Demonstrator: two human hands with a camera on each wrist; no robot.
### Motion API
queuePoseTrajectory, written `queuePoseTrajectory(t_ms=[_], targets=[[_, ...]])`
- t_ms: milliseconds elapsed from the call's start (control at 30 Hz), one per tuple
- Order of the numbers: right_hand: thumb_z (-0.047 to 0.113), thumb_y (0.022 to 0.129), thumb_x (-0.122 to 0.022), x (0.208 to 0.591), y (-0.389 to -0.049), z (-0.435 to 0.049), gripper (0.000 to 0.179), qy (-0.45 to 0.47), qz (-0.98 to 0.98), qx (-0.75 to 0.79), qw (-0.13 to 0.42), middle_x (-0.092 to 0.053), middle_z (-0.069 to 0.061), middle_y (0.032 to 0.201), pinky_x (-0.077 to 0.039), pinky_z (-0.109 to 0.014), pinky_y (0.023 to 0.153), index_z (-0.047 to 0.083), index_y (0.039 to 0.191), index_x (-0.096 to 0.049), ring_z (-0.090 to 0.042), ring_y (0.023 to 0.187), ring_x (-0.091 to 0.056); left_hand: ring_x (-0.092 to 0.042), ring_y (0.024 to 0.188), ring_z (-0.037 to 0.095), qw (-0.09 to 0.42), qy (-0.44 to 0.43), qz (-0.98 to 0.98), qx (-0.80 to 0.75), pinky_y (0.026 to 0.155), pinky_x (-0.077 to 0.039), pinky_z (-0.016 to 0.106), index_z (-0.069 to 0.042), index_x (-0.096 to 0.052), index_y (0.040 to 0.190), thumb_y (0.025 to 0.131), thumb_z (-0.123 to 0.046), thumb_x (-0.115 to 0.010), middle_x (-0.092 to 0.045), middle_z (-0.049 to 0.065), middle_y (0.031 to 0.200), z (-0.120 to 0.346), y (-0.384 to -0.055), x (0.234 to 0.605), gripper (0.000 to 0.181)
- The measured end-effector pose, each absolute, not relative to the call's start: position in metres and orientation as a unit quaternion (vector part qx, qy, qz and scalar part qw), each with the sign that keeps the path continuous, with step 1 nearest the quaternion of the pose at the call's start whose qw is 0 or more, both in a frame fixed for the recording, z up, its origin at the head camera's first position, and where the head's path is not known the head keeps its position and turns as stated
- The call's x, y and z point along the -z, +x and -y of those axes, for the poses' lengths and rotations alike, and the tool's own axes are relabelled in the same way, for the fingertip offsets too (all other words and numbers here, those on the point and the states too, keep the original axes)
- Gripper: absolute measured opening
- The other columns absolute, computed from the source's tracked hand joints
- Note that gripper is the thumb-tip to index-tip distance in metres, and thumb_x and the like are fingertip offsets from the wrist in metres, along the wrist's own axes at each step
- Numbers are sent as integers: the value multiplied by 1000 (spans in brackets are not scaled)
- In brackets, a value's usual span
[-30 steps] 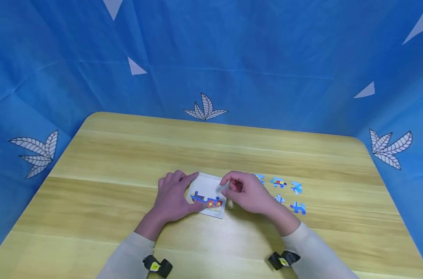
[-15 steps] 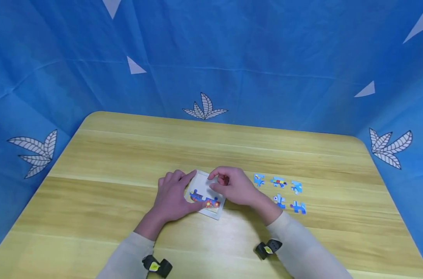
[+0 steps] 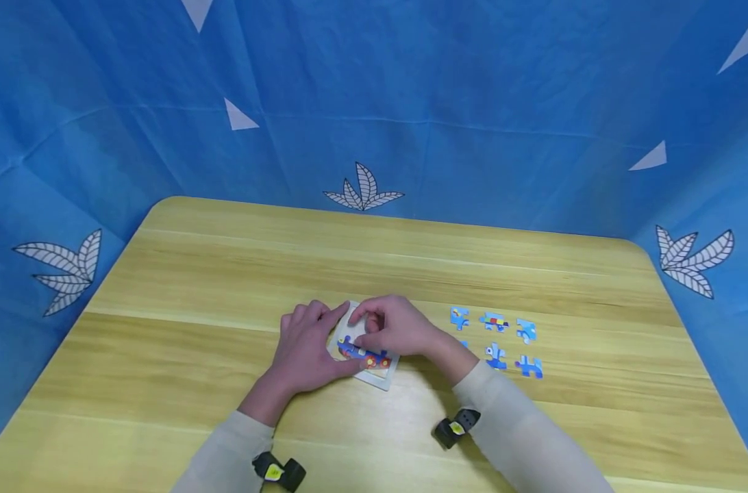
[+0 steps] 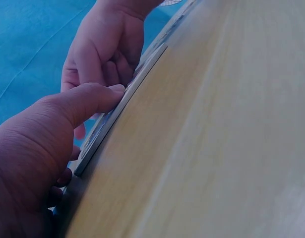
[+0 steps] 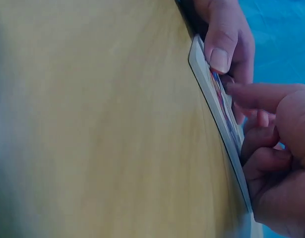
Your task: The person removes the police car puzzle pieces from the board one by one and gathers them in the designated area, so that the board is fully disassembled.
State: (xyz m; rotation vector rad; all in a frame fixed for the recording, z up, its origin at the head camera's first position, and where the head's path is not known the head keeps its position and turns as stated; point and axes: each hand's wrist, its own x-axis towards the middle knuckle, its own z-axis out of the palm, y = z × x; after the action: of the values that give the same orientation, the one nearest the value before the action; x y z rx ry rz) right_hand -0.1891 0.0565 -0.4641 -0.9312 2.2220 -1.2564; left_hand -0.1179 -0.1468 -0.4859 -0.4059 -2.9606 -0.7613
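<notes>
A small white square puzzle tray (image 3: 380, 383) lies on the wooden table. Joined jigsaw pieces (image 3: 374, 361) in blue, red and orange fill its near side, and white backing shows beyond them. My left hand (image 3: 306, 349) grips the tray's left side, thumb over the near rim and index finger at the far corner. In the left wrist view, its thumb (image 4: 105, 96) presses along the rim. My right hand (image 3: 395, 327) reaches over the tray from the right with bent fingers; white backing shows between its thumb and index finger. Its thumb (image 5: 246, 94) overlaps the pieces in the right wrist view.
Several loose blue jigsaw pieces (image 3: 496, 356) lie in two rough rows right of the tray, one partly covered by my right forearm. A blue patterned curtain (image 3: 448, 123) rises behind the table (image 3: 257, 260). A small black camera (image 3: 457, 428) sits on my right sleeve.
My right hand has moved left from the tray's right edge to over its middle, uncovering more loose pieces. The tray shifted slightly; my left hand keeps its hold.
</notes>
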Motion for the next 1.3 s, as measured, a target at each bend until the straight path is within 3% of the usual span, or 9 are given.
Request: queuePoseTrajectory(t_ms=[733,1300], targets=[[7,87,-74,463,-191,-47,7,-374,-801,418,209,-47,7,58,-39,-25,59,13,90,-76,-6,53,-41,-35,91,20,25,-134,959,248,79,-22,40,-15,-53,146,71,-71,-74,-42,-5,101,147,-117,486,96],[8,91,-71,463,-191,-45,2,-369,-810,399,222,-45,10,61,-43,-25,69,10,90,-71,-3,56,-42,-35,91,20,23,-133,958,254,79,-22,40,-15,-53,147,71,-70,-75,-42,-5,101,147,-118,486,96]])
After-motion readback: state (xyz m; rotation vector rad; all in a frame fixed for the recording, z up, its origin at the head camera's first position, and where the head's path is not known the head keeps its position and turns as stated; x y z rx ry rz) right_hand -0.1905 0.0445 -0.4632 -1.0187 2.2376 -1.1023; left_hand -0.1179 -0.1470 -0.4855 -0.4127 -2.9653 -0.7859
